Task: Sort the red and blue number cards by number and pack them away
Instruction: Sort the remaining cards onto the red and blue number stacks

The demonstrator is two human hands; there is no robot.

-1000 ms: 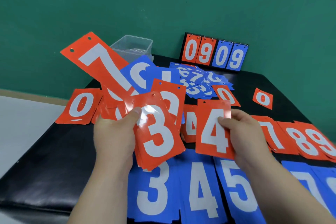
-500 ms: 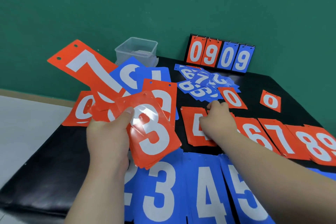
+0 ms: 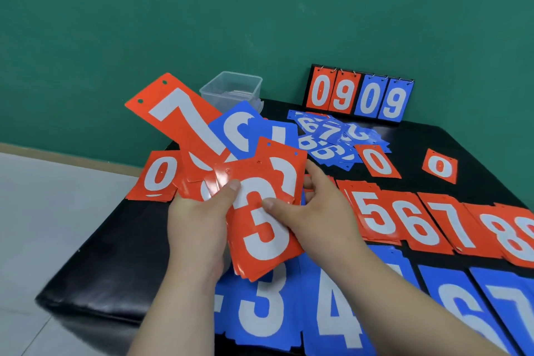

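Red 3 tops the fan you're gripping in your left hand, thumb on it, over the table's left side. Your right hand pinches that 3 too, thumb on its face. Blue row hugs the near edge.

Bare black tabletop lies free on my left, up to the small red 0 card stack. The fan of red and blue cards I hold screens the clear plastic tub. Rightward, rows of red cards and blue cards cover the near table. The black flip scoreboard walls the back.
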